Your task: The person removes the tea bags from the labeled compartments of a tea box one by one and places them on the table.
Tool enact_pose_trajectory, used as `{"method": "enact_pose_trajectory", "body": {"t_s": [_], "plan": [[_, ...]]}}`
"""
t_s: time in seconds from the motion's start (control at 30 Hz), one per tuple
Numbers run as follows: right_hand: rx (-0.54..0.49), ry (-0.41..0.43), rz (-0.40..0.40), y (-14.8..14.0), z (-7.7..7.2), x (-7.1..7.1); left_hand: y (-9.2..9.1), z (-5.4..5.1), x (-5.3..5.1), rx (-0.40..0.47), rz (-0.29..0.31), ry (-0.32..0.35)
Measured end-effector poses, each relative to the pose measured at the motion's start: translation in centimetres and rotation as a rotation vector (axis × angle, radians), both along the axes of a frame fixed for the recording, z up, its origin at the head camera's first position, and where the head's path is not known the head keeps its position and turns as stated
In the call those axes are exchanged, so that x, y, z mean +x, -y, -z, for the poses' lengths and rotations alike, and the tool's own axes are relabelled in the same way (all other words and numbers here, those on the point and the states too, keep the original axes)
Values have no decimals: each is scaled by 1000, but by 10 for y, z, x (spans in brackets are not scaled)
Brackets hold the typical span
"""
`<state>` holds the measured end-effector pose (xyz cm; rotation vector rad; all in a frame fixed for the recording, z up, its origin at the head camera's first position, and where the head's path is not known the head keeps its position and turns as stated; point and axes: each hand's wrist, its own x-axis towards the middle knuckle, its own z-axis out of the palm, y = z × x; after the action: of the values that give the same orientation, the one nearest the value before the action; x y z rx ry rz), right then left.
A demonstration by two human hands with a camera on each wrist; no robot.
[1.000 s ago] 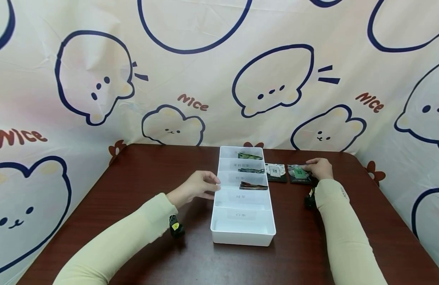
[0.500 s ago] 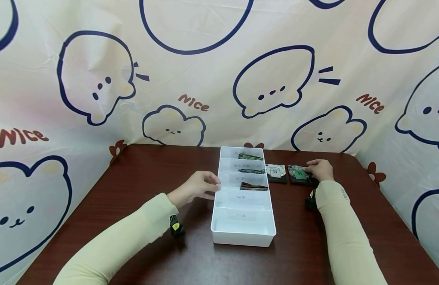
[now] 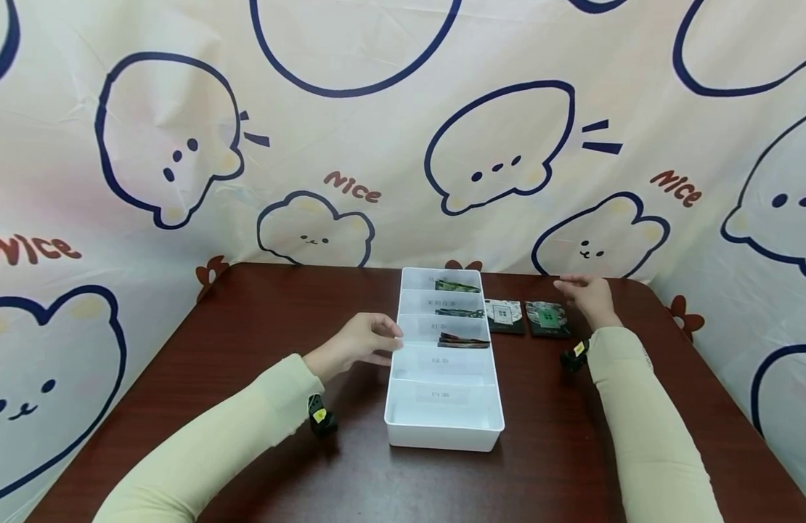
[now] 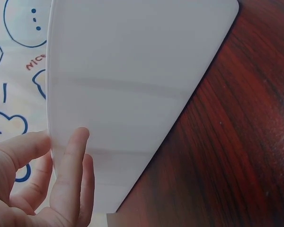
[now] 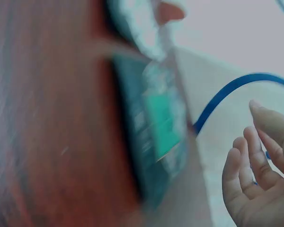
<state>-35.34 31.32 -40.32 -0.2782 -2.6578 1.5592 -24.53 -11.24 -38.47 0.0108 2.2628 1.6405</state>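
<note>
A white divided box (image 3: pixel 445 436) stands lengthwise on the table, with paper labels inside its compartments. Slim packets, green (image 3: pixel 457 286), dark green (image 3: pixel 458 313) and reddish brown (image 3: pixel 464 341), stand in the three far compartments. My left hand (image 3: pixel 360 340) touches the box's left rim and outer wall with its fingertips; in the left wrist view its fingers (image 4: pixel 75 156) lie nearly straight against the wall. Over the table's far right, my right hand (image 3: pixel 591 299) is raised with loosely bent fingers and holds nothing. Just left of it lies a flat square packet with a green label (image 3: pixel 548 319).
Another flat packet, with a whitish label (image 3: pixel 505 317), lies between the box and the green-labelled one. The brown table (image 3: pixel 279 305) ends at a patterned cloth backdrop (image 3: pixel 403 145) behind and at both sides.
My right hand has come off the green-labelled packet, rising and shifting slightly right. That packet stays lying on the table. The left hand and the box look the same.
</note>
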Motion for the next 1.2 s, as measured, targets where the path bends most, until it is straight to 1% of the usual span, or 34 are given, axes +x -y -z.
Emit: {"method": "enact_pose_trajectory", "body": {"t_s": [0.1,0.2,0.33,0.47,0.6,0.63,0.7,0.83,1.0,1.07,1.2], "plan": [[-81,-41,-35,4,-11,1,0,0,0,-1,0,1],[-163,-87,-82,10,-21,5,0,1,-1,0,1,3],[-239,-159,-161,26,-36,16,0,2,-1,-2,0,3],[-283,-225,-246,47,-47,31,1,2,-1,-7,1,4],[-267,-278,-330,67,-53,46,1,2,-1,-5,0,4],[-245,-285,-345,71,-54,51,1,2,-1,-4,0,4],[-210,-290,-374,79,-55,59,1,2,-1,-1,0,4],[-149,-260,-437,94,-52,74,1,1,0,3,1,5],[-97,-206,-518,106,-40,87,1,1,0,3,-1,5],[-92,-183,-546,110,-34,91,1,1,0,3,-1,4],[-58,-129,-582,114,-23,97,1,1,0,4,2,2]]}}
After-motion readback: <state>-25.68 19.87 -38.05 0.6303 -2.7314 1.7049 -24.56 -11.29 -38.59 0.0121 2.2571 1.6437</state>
